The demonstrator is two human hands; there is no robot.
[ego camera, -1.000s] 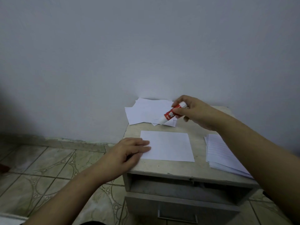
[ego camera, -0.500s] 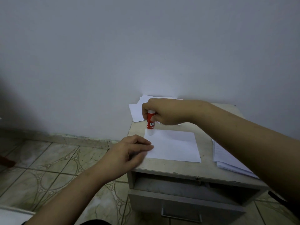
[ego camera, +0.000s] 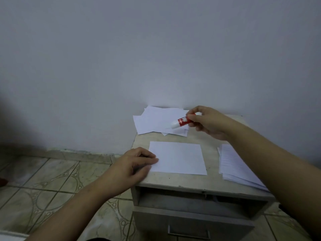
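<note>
A single white sheet (ego camera: 178, 158) lies flat on the top of a small beige cabinet (ego camera: 173, 181). My left hand (ego camera: 133, 165) rests on the sheet's left edge, its fingers pressing the paper down. My right hand (ego camera: 207, 122) grips a red and white glue stick (ego camera: 180, 122) above the back of the cabinet. The stick lies tilted, with its white tip pointing down and left over a loose pile of white papers (ego camera: 156, 121) by the wall.
A stack of white sheets (ego camera: 232, 162) lies on the cabinet's right side, partly under my right forearm. Below the top there is an open slot and a drawer with a handle (ego camera: 188, 231). Patterned floor tiles (ego camera: 52, 185) spread to the left.
Half a second ago my right hand held the glue stick upright at the sheet's far left corner. It has since swung back right with the stick tilted. My left hand stays on the sheet.
</note>
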